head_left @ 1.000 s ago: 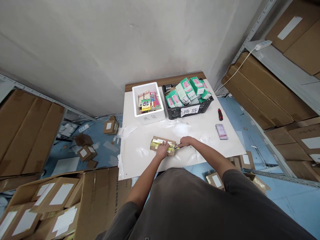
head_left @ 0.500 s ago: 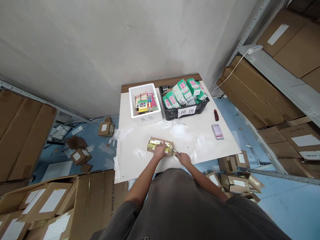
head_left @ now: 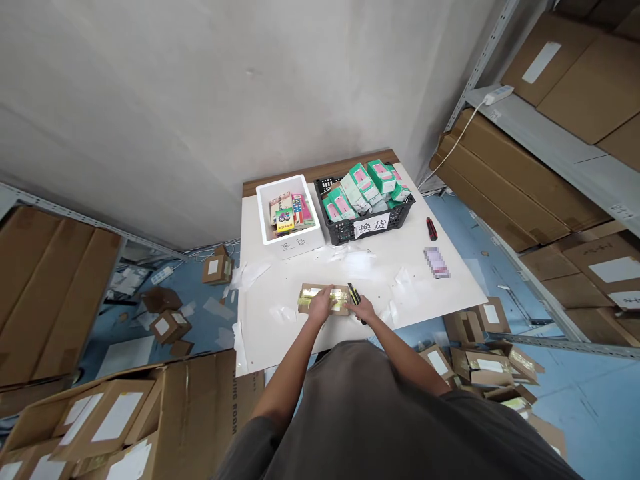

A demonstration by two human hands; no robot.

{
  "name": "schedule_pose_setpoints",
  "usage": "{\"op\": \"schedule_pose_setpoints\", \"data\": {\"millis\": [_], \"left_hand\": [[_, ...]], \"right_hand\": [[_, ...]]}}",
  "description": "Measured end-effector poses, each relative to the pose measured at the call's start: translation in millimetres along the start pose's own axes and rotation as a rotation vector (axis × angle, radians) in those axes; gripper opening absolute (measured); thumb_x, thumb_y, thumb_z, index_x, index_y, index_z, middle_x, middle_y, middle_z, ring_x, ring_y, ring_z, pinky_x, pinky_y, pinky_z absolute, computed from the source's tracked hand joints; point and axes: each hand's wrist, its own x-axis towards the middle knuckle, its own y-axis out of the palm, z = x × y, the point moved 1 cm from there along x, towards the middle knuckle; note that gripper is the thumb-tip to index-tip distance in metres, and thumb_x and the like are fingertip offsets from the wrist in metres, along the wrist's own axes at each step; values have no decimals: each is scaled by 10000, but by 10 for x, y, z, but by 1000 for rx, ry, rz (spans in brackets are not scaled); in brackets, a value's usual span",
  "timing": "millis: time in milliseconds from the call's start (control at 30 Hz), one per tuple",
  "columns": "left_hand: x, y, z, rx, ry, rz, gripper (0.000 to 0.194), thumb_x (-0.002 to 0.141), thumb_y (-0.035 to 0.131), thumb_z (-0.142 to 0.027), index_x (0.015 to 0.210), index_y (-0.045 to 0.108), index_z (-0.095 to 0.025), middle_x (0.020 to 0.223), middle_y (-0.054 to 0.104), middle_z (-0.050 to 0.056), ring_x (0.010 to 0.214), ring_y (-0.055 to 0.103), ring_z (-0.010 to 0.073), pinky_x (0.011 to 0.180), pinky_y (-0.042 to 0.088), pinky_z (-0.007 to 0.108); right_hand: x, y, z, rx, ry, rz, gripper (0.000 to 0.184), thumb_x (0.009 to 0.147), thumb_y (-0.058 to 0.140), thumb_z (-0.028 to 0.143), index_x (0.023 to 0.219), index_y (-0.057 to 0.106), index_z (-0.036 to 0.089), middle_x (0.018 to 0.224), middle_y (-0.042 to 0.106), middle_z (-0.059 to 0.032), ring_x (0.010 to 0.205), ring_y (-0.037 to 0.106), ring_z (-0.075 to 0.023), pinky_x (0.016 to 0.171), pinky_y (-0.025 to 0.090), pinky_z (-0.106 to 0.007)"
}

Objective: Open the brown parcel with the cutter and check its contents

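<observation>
Your left hand (head_left: pixel 320 305) lies palm-down on a small cardboard parcel (head_left: pixel 325 299) wrapped in glossy tape, pinning it to the white table (head_left: pixel 280 333) near the front edge. Your right hand (head_left: pixel 363 309) is closed around a yellow-and-black box cutter (head_left: pixel 355 294), whose tip sits at the parcel's 3 o'clock end, touching or just beside it. From the parcel, a white foam box (head_left: pixel 290 213) of colourful packets stands at 11 o'clock and a black crate (head_left: pixel 367 200) of green-and-pink cartons at 1 o'clock, both well apart from it. A red-handled tool (head_left: pixel 431 229) lies out at 2 o'clock, near the table's right edge.
</observation>
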Motion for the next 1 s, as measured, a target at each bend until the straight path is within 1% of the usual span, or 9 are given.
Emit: {"op": "schedule_pose_setpoints", "data": {"millis": [133, 200, 333, 467, 600, 667, 733, 867, 1000], "left_hand": [[184, -15, 88, 156, -63, 45, 993, 780, 820, -496, 1620, 333, -286, 1726, 247, 123, 1599, 103, 419, 1249, 197, 580], [279, -19, 134, 176, -67, 104, 1082, 756, 808, -575, 1647, 266, -287, 1741, 186, 126, 1603, 49, 434, 1250, 156, 606], [362, -18, 205, 200, -40, 138, 962, 836, 701, -618, 1644, 283, -306, 1735, 214, 116, 1596, 100, 437, 1232, 179, 623], [275, 25, 248, 216, 34, 47, 713, 980, 497, -595, 1617, 367, -302, 1696, 336, 97, 1580, 192, 414, 1220, 233, 597], [154, 91, 235, 206, 73, -95, 635, 1035, 396, -546, 1598, 418, -253, 1652, 416, 115, 1562, 239, 416, 1236, 195, 614], [128, 110, 209, 170, 63, -153, 601, 1053, 356, -515, 1575, 459, -234, 1596, 495, 130, 1535, 304, 404, 1245, 176, 612], [129, 119, 179, 113, 38, -183, 574, 1061, 344, -492, 1550, 496, -233, 1547, 549, 136, 1512, 354, 383, 1255, 165, 599], [155, 126, 146, -9, -1, -175, 578, 1043, 406, -497, 1572, 458, -272, 1586, 504, 118, 1548, 291, 370, 1275, 106, 596], [145, 143, 154, -69, -11, -136, 612, 1027, 444, -514, 1599, 405, -301, 1625, 455, 102, 1575, 229, 370, 1280, 88, 602]], "right_hand": [[2, 143, -114, -124, 37, -80, 501, 692, 832, 562, 982, 602, 224, 902, 729, -33, 840, 695, -221, 656, 509, -266], [2, 182, -132, -172, 50, -128, 493, 706, 811, 573, 985, 602, 225, 961, 737, -51, 920, 697, -243, 716, 519, -283], [7, 250, -126, -162, 31, -180, 463, 733, 786, 579, 961, 591, 227, 961, 735, -60, 928, 699, -256, 739, 521, -296], [-19, 226, -156, -95, 3, -186, 455, 743, 791, 587, 954, 592, 236, 871, 712, -28, 877, 688, -242, 700, 506, -278], [-114, 55, -216, -76, -37, -166, 456, 934, 525, 669, 1037, 637, 238, 845, 699, -15, 851, 673, -239, 733, 510, -302], [-180, -80, -255, -108, -128, -135, 506, 1014, 353, 645, 1104, 660, 253, 908, 711, -22, 905, 669, -245, 802, 512, -326], [-241, -218, -301, -183, -253, -101, 514, 1052, 290, 579, 1208, 668, 266, 1019, 714, -39, 1011, 653, -249, 895, 495, -339], [-290, -411, -375, -393, -386, -72, 446, 1045, 420, 502, 1373, 636, 291, 1113, 674, -72, 1117, 600, -267, 993, 449, -349], [-226, -467, -337, -550, -454, -70, 432, 1040, 489, 473, 1415, 616, 302, 1139, 632, -97, 1124, 557, -287, 1011, 427, -367]]}}
